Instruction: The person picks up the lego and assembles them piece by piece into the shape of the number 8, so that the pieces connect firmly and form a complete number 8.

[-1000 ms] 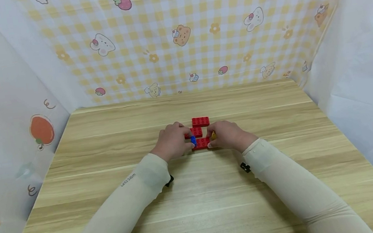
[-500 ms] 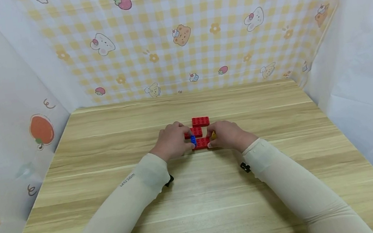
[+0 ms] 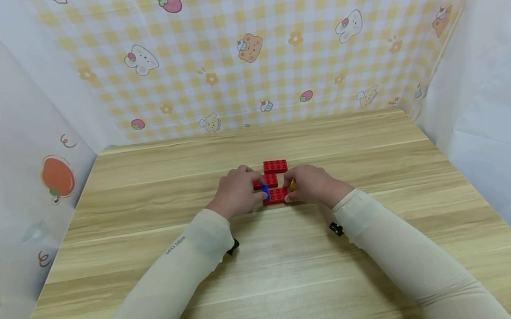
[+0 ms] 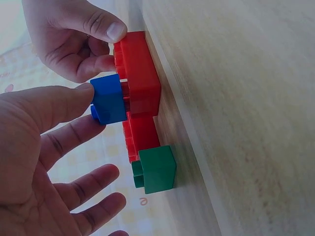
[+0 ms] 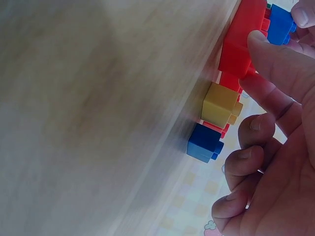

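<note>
Left hand (image 3: 238,192) pinches a small blue block (image 4: 110,101) over one end of the long, studded red block (image 4: 142,76) the right hand (image 3: 314,183) pinches.

- In front of the nearest red brick (image 3: 276,196), open tabletop (image 3: 288,267) left passing room.
- Left of it, the left hand (image 3: 237,192) blocked passage; right, the right hand (image 3: 317,183).
- Behind it, a middle red brick (image 3: 270,180) and a yellow brick (image 5: 219,104) obstructed.
</note>
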### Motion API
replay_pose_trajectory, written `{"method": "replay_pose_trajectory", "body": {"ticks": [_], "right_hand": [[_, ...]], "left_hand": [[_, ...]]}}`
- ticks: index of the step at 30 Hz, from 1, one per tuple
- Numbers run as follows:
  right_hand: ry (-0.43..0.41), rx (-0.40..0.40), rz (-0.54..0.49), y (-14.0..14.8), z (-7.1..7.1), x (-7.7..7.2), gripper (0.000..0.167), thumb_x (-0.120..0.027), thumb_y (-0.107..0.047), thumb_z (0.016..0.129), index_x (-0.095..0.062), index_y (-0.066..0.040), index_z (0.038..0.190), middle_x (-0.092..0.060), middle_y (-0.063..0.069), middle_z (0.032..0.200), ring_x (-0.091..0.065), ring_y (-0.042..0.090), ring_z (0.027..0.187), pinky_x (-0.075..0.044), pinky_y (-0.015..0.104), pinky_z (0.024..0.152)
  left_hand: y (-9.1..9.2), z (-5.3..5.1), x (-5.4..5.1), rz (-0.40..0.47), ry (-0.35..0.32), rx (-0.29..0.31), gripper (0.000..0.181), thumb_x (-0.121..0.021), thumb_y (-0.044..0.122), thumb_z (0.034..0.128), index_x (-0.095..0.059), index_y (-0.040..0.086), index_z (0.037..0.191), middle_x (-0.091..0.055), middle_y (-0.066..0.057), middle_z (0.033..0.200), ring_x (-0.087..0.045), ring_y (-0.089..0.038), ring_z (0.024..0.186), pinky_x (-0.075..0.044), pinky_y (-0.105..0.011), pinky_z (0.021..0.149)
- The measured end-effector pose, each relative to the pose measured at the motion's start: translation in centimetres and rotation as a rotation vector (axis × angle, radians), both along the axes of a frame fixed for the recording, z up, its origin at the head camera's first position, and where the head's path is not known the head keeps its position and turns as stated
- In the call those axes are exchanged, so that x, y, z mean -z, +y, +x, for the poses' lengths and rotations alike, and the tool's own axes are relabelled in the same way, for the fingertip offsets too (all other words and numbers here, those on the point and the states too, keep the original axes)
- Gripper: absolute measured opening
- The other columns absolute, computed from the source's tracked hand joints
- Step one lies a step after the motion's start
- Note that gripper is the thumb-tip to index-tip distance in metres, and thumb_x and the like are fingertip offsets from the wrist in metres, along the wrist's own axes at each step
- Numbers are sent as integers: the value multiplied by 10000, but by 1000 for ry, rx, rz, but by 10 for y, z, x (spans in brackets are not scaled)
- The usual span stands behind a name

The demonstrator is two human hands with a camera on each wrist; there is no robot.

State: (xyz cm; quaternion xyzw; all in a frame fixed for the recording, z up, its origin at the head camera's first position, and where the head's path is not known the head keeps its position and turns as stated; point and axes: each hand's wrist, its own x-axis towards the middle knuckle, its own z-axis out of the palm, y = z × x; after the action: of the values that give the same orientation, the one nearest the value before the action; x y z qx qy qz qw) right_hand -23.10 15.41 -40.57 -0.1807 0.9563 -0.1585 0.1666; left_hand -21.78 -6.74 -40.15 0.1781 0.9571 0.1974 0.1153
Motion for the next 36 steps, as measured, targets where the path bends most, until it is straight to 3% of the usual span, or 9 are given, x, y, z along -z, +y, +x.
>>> {"method": "replay_pose_trajectory", "body": {"ticks": [36], "right_hand": [[15, -16, -29, 3, -1, 2, 227, -850, -288, 915, -722, -156, 1049, -684, 15, 945, -575, 209, 803, -469, 352, 725]], "left_hand": [[3, -2, 3, -15, -9, -10, 149, -773, 358, 973, -714, 234, 1029, -583, -41, 1397, -496, -337, 1327, -398, -549, 1102]]}}
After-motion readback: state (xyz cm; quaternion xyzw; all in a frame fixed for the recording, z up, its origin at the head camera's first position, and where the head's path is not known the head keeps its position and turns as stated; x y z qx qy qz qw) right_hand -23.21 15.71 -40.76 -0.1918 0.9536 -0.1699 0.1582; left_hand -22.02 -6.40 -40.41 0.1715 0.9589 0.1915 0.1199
